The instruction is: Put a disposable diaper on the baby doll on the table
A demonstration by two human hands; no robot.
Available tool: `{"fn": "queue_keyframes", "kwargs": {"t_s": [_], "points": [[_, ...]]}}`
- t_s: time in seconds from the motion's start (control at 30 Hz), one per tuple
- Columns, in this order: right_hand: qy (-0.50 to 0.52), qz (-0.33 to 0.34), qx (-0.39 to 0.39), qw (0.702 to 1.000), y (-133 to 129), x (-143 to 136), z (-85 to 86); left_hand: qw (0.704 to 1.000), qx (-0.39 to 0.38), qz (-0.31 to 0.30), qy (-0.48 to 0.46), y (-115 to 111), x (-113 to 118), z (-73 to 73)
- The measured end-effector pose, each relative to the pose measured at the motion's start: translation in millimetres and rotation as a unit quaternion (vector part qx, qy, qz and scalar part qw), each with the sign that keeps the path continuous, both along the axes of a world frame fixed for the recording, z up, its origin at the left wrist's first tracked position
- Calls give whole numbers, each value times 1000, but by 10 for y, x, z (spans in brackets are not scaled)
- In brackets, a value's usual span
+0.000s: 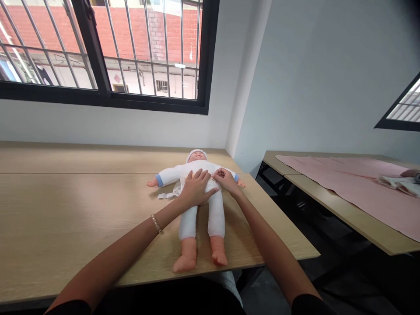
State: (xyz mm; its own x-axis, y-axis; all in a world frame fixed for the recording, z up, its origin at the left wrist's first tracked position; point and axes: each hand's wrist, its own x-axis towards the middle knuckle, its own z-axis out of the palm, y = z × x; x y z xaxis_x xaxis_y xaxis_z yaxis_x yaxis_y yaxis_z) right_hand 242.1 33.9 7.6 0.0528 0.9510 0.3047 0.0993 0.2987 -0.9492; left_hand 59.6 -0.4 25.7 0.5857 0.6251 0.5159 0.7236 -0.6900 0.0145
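Observation:
A baby doll point(187, 224) in white clothes with blue cuffs and a white cap lies on its back on the wooden table, feet towards me. Around its hips is a white diaper point(210, 184); one loose side wing point(169, 195) of it spreads out on the table at the left. My left hand point(196, 188) rests flat across the diaper's front, fingers stretched. At the diaper's right edge, my right hand point(225, 179) has thumb and fingertips pinched together on it. The exact spot under those fingertips is too small to make out.
The doll's table point(82, 218) stands against the wall below a barred window point(147, 48). Across a gap at the right is another table with a pink cloth point(341, 183). A person's hand point(410, 173) touches a pale patterned cloth point(398, 183) there.

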Motion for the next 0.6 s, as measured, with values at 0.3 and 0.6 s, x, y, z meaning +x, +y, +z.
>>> {"fn": "queue_keyframes", "kwargs": {"t_s": [0.3,0.6], "points": [[3,36,30,999,-83,-5,96,958,-212,-86,-171,132,-192,416],[14,42,70,997,-167,-72,188,938,-325,105,55,591,-985,533]]}}
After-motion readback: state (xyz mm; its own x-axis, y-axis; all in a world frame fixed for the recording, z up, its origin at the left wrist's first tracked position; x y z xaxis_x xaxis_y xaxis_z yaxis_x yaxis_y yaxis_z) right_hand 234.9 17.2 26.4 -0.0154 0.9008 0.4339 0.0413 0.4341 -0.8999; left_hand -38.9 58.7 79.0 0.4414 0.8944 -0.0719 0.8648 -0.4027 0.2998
